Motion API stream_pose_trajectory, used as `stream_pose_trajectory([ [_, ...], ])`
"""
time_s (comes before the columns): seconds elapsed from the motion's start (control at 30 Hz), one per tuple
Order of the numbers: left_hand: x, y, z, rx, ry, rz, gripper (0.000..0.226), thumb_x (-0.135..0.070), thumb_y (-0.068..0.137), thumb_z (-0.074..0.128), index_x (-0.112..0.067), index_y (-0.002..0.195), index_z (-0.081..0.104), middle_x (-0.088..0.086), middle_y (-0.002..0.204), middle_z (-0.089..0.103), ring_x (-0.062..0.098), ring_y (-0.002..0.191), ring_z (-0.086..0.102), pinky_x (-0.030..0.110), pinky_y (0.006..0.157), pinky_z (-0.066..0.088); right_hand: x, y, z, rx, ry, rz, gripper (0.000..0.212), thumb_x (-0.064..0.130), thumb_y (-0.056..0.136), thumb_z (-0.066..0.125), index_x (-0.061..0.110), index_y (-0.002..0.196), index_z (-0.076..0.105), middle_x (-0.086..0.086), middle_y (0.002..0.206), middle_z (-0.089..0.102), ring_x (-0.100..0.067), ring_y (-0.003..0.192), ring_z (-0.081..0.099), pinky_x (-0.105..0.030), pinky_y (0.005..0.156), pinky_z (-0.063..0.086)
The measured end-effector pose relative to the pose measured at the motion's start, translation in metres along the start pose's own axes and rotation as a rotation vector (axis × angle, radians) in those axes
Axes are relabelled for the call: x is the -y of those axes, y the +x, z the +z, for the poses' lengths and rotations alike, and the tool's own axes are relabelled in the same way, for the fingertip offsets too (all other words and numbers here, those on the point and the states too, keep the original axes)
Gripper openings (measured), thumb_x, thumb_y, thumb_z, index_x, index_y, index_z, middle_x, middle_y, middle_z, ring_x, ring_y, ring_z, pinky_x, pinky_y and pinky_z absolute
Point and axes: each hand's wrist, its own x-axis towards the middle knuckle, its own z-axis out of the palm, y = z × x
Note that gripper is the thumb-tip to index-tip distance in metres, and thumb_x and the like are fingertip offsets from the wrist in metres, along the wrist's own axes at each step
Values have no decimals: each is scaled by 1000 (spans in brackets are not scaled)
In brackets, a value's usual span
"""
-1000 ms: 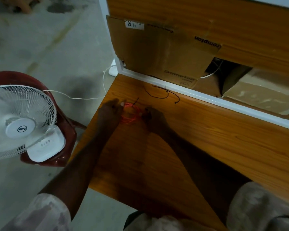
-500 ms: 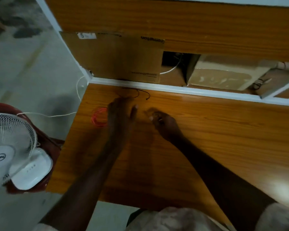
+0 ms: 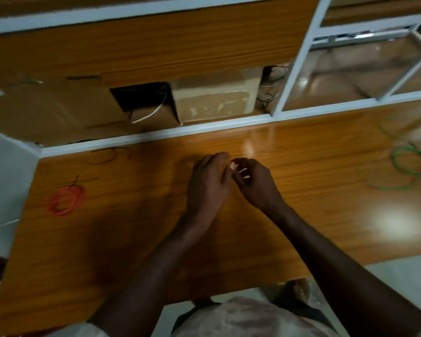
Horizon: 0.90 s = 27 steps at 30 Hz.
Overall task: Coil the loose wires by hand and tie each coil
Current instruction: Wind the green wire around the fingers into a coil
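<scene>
Red wire coil [image 3: 65, 200], flat, tied with dark strand at 12 o'clock; left hand [image 3: 208, 184] and right hand [image 3: 254, 182] fingers curled, contents indiscernible.

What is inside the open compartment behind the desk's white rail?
Inside the compartment: a taped cardboard box, a flat brown cardboard sheet and a white cable. The dark gap between them hides whatever lies deeper.

red wire coil [image 3: 65, 200] tied, flat at left, green wire [image 3: 410, 164] loosely looped at right
</scene>
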Motion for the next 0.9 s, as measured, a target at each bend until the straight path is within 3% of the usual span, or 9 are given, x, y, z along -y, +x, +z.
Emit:
stream_pose_trajectory([
  [0.2, -107, -8, 111, 43, -24, -5, 28, -42, 108, 55, -34, 133, 65, -10, 122, 68, 13, 117, 60, 28, 87, 50, -91, -43, -129, -38, -52, 17, 36, 37, 106, 66, 20, 138, 67, -4, 122, 68, -12, 96, 70, -32, 82, 60],
  [0.47, -260, -30, 263, 139, -158, 80, 25, -35, 106, 60, -28, 127, 70, -5, 116, 72, 13, 107, 66, 38, 84, 58, -223, -107, -294, -132, -49, 137, 26, 18, 102, 69, 19, 129, 71, -3, 110, 71, -17, 93, 73, -43, 83, 63],
  [0.73, -306, -35, 349, 238, -135, 147, 26, -13, 97, 67, -24, 120, 72, -5, 111, 70, 18, 103, 67, 42, 91, 56, -302, -159, -350, -204, 4, 283, 19, 9, 97, 68, 16, 112, 78, 0, 102, 79, -15, 92, 74, -38, 81, 61],
  [0.9, -311, -30, 385, 325, -113, 177, 27, -6, 94, 69, -19, 117, 73, 1, 107, 70, 24, 99, 69, 46, 88, 58, -329, -183, -356, -274, 62, 378, 21, 5, 95, 67, 19, 106, 78, 8, 91, 76, -8, 84, 72, -20, 72, 51],
])
